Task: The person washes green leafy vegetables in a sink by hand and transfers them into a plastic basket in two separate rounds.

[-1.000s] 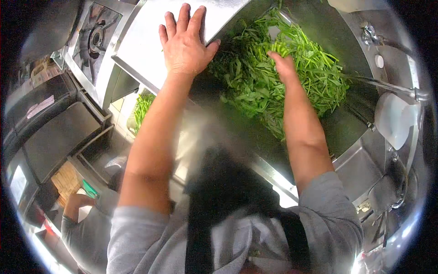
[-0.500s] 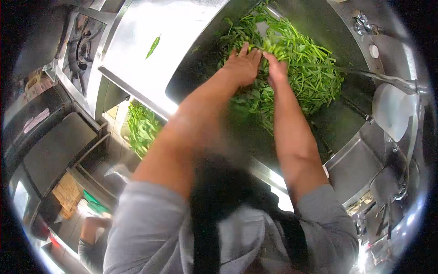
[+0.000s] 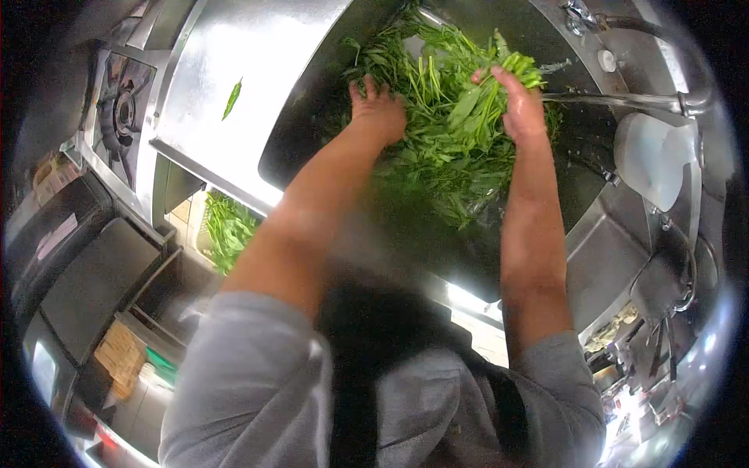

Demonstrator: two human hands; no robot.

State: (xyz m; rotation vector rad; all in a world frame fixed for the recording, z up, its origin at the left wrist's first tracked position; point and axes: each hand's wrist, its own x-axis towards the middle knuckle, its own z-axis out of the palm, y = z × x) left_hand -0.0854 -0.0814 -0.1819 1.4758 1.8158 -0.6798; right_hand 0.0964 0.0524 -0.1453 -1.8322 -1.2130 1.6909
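A heap of leafy greens [image 3: 445, 171] with long stems lies in a deep metal sink [image 3: 476, 253]. My right hand [image 3: 524, 109] is closed around a bunch of these greens [image 3: 480, 105] at the heap's right side, stem ends poking out past the thumb. On the left side of the heap, my left hand [image 3: 380, 117] rests among the leaves with its fingers spread. Leaves partly hide its fingertips, but I see nothing gripped in it.
A single green chili [image 3: 232, 99] lies on the steel counter [image 3: 265, 39] left of the sink. Below that counter stands a basket with more greens [image 3: 226, 234]. A tap spout [image 3: 616, 100] reaches over the sink from the right, near a white plastic container [image 3: 651, 160]. A stove burner [image 3: 125, 109] is at far left.
My hands were close together in the greens and have moved apart. The right one has shifted right with a bunch, the left one leftward. Another person's arm at lower left has left the view.
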